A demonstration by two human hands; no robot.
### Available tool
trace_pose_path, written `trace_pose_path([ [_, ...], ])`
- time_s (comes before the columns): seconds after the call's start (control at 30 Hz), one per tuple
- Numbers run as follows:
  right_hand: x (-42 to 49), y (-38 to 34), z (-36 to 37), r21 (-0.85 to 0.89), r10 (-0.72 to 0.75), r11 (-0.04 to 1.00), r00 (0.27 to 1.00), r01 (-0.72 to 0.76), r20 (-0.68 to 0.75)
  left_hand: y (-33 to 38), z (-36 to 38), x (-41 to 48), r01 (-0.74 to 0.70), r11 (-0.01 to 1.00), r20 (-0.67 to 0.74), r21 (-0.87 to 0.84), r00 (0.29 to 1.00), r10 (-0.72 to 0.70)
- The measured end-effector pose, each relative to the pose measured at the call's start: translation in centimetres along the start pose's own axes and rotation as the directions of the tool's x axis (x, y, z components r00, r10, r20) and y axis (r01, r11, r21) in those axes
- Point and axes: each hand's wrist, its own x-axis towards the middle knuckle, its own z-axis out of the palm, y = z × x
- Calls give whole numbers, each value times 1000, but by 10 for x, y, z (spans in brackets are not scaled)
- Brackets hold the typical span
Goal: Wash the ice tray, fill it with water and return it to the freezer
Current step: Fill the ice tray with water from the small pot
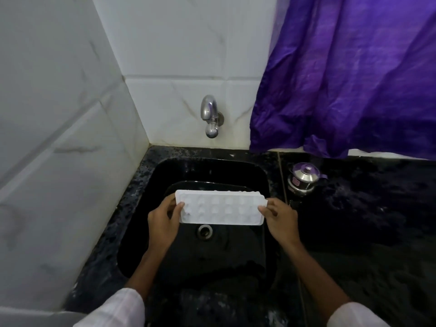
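A white plastic ice tray (220,207) with several small compartments is held level over the black sink (151,223). My left hand (164,221) grips its left end, thumb on top. My right hand (279,219) grips its right end the same way. The tray hovers just above the round metal drain (204,231). A chrome tap (210,115) sticks out of the white tiled wall behind the sink; no water is running from it.
White tiled walls close in the left side and back. A black stone counter (365,208) runs to the right, with a small steel lidded pot (304,177) near the sink. A purple curtain (354,74) hangs at the back right.
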Motion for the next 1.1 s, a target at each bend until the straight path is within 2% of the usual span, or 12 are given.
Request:
trace_pose_path([
  [0.2,-19,16,-41,224,160,966,980,-130,-119,47,35,-26,175,958,-79,-229,977,-197],
  [0.27,-21,25,-61,245,211,956,959,-163,-187,64,52,-33,229,932,-27,-280,969,-247],
  [0.37,-19,46,-96,278,302,935,903,-219,-306,89,86,-44,307,885,138,-351,951,-276],
  [0.47,-15,68,-132,234,340,935,856,-265,-390,108,124,-54,372,864,298,-339,914,-276],
  [0.57,-13,89,-162,179,393,919,832,-350,-391,122,157,-66,432,844,391,-318,871,-298],
  [0.8,-6,126,-198,-37,369,908,839,-416,-400,136,210,-87,490,846,438,-212,821,-366],
  [1.1,-4,145,-205,-161,332,893,857,-420,-394,136,232,-91,460,880,497,-117,794,-349],
])
